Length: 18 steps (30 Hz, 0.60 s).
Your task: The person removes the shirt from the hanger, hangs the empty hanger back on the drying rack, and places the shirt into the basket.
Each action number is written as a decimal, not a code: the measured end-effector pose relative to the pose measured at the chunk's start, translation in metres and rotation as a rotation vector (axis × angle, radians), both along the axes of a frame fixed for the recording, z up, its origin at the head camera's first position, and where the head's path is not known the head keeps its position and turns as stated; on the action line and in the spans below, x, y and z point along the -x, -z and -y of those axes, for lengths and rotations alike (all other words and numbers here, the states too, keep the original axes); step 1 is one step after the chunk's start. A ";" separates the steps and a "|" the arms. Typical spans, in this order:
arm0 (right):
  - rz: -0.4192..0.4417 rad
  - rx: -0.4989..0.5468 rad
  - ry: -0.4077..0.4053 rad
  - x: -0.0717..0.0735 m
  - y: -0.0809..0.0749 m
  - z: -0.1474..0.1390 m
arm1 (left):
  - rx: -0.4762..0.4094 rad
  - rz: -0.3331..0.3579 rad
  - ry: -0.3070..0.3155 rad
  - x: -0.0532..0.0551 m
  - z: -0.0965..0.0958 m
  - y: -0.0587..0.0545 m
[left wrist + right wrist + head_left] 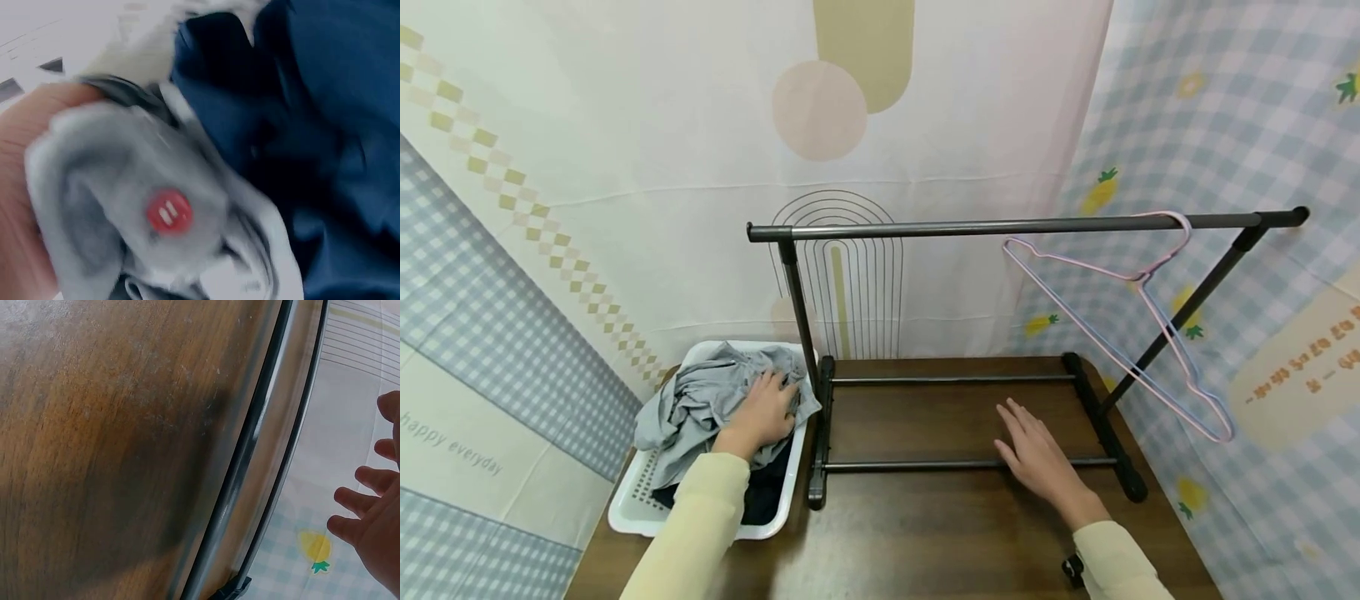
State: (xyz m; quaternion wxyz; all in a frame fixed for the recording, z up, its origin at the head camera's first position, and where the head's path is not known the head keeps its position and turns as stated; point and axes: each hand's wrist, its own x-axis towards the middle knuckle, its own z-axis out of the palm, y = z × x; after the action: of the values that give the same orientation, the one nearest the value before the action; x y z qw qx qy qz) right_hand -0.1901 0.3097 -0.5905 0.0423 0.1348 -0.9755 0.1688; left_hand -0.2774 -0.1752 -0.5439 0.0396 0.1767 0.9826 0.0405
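Note:
In the head view my left hand (765,410) grips a crumpled grey garment (711,387) heaped in a white basket (636,510). The left wrist view shows the bunched grey cloth close up, blurred, with a round red button (169,211) on it; the hand's edge is at the left and the fingertips are hidden. Dark blue cloth (337,137) lies beneath and beside it. My right hand (1037,450), fingers straight and holding nothing, is over the lower bars of a black clothes rack (962,227). Its spread fingers also show in the right wrist view.
Pink and blue hangers (1090,329) hang at the right of the rack's top rail. The rack's black feet (822,433) stand on a brown wooden table (917,542), the left one right beside the basket. Patterned cloth walls (700,125) enclose the back and sides.

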 end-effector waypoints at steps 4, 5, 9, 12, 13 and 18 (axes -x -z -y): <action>0.010 0.000 -0.007 0.000 0.002 0.000 | -0.027 -0.126 -0.098 -0.001 0.006 -0.003; 0.013 -0.001 -0.008 -0.001 0.002 0.000 | -0.053 -0.116 -0.137 -0.001 0.006 -0.003; 0.024 0.006 -0.011 -0.001 0.003 0.000 | -0.174 0.020 -0.239 -0.002 0.004 -0.002; 0.026 0.012 -0.013 -0.001 0.003 0.000 | -0.190 0.123 -0.250 -0.001 0.003 0.001; 0.026 0.013 -0.014 -0.002 0.003 0.000 | -0.186 0.147 -0.248 -0.001 0.002 0.001; 0.027 0.011 -0.009 -0.003 0.004 -0.001 | -0.151 0.205 -0.229 0.005 0.001 0.004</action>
State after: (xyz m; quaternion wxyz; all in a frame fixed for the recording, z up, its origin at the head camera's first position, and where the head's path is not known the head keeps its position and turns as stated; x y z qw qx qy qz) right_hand -0.1870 0.3112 -0.5946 0.0290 0.1368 -0.9744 0.1760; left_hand -0.2824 -0.1762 -0.5480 0.1215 0.0611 0.9813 0.1365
